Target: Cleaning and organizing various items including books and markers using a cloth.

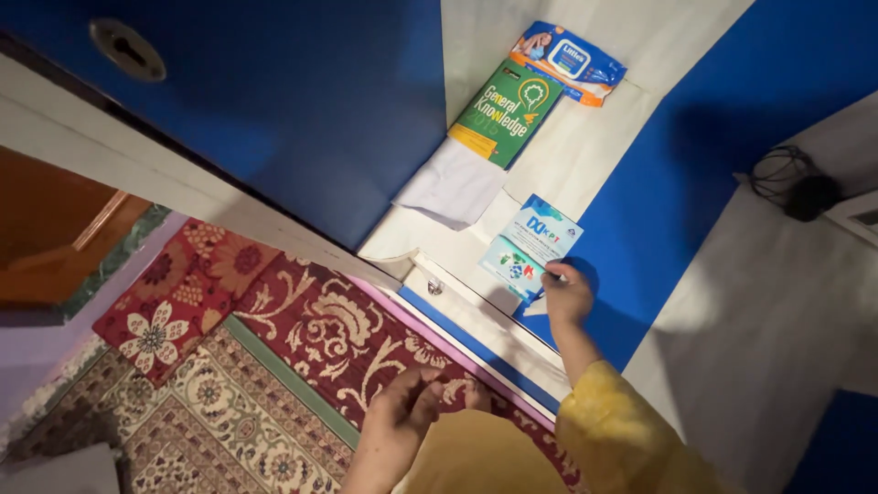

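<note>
My right hand (567,295), in a yellow sleeve, reaches into an open cupboard and grips the lower corner of a light blue and white booklet (533,245) lying on the white shelf (585,151). My left hand (407,412) rests low over my yellow-clad knee, fingers loosely curled, and nothing shows in it. Farther back on the shelf lie a green book (506,112), a blue and orange pack of wipes (569,62) and a white sheet of paper (451,183).
The blue cupboard door (265,82) with a round metal lock stands open at the left. A blue inner wall (713,137) borders the shelf at the right. A red floral rug (274,338) covers the floor. Dark cables (791,183) lie at the right.
</note>
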